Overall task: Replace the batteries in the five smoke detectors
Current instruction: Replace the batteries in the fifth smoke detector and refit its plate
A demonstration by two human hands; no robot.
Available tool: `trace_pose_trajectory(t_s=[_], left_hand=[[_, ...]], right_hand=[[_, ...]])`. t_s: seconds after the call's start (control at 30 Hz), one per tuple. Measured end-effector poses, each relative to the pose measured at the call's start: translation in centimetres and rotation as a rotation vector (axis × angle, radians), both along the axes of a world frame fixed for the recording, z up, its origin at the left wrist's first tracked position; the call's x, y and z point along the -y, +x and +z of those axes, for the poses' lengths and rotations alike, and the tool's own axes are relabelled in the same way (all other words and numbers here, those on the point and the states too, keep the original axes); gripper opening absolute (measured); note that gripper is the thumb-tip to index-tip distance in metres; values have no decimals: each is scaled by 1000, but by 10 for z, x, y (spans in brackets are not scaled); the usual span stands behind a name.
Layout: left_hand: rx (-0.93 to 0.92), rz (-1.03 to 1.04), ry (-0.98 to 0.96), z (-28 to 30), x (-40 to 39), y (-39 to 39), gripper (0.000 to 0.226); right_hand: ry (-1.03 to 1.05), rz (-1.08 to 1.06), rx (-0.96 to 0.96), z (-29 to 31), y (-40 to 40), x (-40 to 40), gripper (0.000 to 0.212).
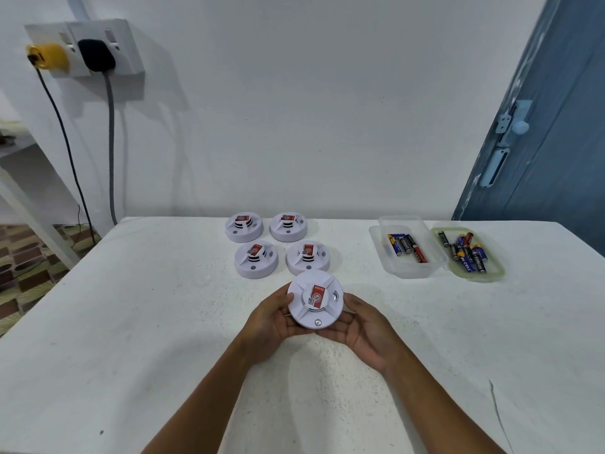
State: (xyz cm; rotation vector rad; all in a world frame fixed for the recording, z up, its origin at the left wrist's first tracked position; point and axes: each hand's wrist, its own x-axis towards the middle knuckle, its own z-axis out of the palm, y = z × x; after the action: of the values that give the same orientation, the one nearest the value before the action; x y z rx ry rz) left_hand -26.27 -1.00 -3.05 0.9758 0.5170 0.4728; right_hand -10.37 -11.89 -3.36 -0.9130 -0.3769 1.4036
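A round white smoke detector point(315, 299) with a red label is held above the white table point(131, 322), face up. My left hand point(273, 317) grips its left rim and my right hand point(363, 329) cups its right underside with fingers curled beneath. Several more white detectors lie beyond it in two rows: back left point(244, 227), back right point(288, 226), front left point(256, 259), front right point(307, 257). To the right a clear tub point(404, 247) holds a few batteries point(407, 246), and its green-rimmed lid point(471, 253) holds several more batteries point(466, 252).
A white wall rises right behind the table. A wall socket point(85, 49) at top left has a yellow and a black plug with cables hanging down. A blue door point(550, 142) stands at the right. Patterned floor shows past the table's left edge.
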Motion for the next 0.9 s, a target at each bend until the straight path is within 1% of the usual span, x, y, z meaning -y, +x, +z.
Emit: trace_pose_trajectory(t_s=[0.6,0.9], left_hand=[[13,13,-2,2,2,0,42],[-4,13,-6,0,1,0,40]], right_hand=[[9,7,15,0,0,1,45],[4,4,9,0,0,1,41]])
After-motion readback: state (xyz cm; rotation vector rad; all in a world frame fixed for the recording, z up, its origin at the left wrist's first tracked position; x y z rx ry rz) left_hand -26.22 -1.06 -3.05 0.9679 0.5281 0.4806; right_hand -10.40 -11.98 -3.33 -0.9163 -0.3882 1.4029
